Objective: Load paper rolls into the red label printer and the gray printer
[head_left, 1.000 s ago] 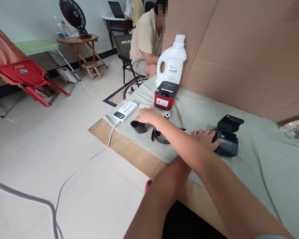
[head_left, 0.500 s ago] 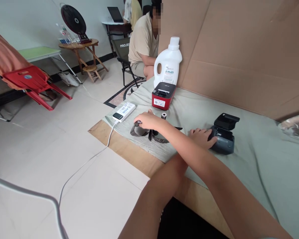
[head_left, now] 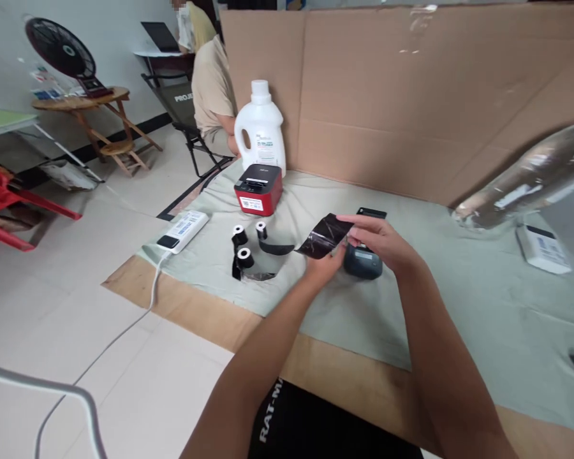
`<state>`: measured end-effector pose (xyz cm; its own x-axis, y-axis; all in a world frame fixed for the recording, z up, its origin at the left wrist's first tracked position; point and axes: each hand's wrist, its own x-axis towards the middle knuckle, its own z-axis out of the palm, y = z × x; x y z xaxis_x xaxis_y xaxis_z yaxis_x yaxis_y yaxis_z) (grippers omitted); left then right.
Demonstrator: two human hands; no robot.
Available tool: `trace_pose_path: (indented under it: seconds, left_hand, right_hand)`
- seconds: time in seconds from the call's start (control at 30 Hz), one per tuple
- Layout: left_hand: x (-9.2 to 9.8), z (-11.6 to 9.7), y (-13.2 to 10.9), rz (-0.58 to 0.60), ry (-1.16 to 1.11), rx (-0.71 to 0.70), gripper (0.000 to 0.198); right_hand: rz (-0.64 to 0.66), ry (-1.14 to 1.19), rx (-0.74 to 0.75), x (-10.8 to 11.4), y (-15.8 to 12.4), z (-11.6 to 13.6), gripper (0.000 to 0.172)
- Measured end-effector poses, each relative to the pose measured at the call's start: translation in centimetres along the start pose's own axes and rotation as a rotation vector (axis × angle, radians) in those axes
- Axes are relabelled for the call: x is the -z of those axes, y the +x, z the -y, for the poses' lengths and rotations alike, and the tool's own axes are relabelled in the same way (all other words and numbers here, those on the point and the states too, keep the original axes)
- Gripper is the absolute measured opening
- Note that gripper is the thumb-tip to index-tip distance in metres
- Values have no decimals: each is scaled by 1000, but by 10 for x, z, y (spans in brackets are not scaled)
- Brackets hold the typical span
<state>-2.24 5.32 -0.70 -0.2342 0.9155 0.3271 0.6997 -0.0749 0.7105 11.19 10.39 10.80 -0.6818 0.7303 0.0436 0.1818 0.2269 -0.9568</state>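
Note:
My right hand [head_left: 380,239] pinches a black, glossy paper strip [head_left: 325,236] that curls out to the left; any roll at its inner end is hidden by the fingers. My left hand [head_left: 326,264] lies low behind the strip, beside the dark label printer [head_left: 363,262], its fingers mostly hidden. The printer has its lid [head_left: 372,213] raised. To the left stand three small black rolls with white cores: a front roll [head_left: 245,257], a back-left roll [head_left: 239,236] and a back-right roll [head_left: 261,230], with loose black tails.
A red and black printer [head_left: 259,191] stands before a white detergent bottle [head_left: 261,131]. A white power bank [head_left: 184,231] with a cable lies at the cloth's left edge. Cardboard [head_left: 387,89] walls the back. A clear plastic-wrapped bundle [head_left: 530,178] and another white device [head_left: 545,248] lie right.
My right hand has left the rolls and moved right, lifting a black strip to the dark printer. My left hand stays near that printer. The view has turned right.

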Motion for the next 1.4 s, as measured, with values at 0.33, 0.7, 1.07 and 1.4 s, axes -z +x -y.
trace_pose_path:
  seconds: [0.33,0.7,1.07,1.4]
  left_hand:
    - [5,-1,-10,-137,-35,-259,44]
    - [6,-5,-13,-90,39,-350,26]
    - [3,-8,-14,143,213,-453,31]
    - [0,-6,-13,161,189,-448,35]
  right_hand:
    - [-132,18,-147,55,1,-43,47]
    - [-85,-454,-174,75,-9,-63,25]
    - [-110,-790,-243,48,0,-57,33]
    - [-295,-960,-377,25,-1,-51,25]
